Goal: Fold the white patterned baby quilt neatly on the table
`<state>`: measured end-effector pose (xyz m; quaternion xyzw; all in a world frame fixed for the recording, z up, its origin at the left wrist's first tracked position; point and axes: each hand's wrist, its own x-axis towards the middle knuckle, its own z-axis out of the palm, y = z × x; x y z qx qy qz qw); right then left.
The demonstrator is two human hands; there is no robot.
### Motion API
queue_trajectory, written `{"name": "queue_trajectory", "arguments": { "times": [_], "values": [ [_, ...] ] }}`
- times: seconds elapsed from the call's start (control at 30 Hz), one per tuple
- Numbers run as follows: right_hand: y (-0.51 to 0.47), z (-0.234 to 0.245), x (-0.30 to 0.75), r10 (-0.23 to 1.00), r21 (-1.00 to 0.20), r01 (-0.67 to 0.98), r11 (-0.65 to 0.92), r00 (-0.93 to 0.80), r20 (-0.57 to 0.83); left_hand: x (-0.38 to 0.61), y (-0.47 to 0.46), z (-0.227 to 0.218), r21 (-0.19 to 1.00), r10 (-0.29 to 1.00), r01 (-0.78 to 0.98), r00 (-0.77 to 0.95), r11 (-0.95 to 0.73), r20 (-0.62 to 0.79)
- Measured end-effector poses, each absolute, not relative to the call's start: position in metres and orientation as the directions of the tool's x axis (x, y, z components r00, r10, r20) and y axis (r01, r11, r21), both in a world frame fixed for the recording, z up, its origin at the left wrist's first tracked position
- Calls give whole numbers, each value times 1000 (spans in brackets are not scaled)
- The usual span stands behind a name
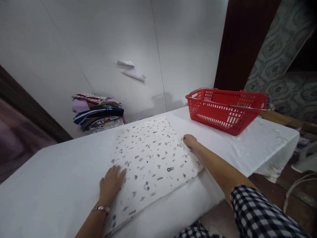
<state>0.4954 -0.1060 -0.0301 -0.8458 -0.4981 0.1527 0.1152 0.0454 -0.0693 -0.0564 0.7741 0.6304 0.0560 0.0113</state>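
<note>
A white cloth (153, 158) printed with small motifs lies folded and spread nearly flat across the white-covered table. My left hand (111, 183) rests on its left edge, fingers stretched out and palm down. At the opposite side my right hand (190, 140) is closed at the cloth's right edge, fingers curled in; the edge appears pinched in them. A thin bracelet (101, 209) circles my left wrist.
A red plastic basket (215, 114) with metal handles stands on the table (61, 185) at the back right. Beyond the far edge, at left, is a stack of folded clothes (99, 112). Torn white paper (131, 71) hangs on the wall.
</note>
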Motion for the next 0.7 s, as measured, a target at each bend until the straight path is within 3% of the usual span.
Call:
{"name": "queue_trajectory", "arguments": {
  "times": [0.1,0.2,0.53,0.7],
  "values": [
    [-93,-28,492,888,-334,823,-460,436,-148,38,-54,-55,157,982,972,156,-172,110],
    [-75,-27,490,896,-341,828,-445,419,-151,33,-35,-50,144,981,978,133,-153,138],
    [-21,-34,499,890,-400,799,-450,441,-120,42,10,-46,5,985,985,173,-173,25],
    [-22,-41,513,892,-398,807,-437,447,-73,36,6,-54,-150,948,937,319,-315,0]
  ]
}}
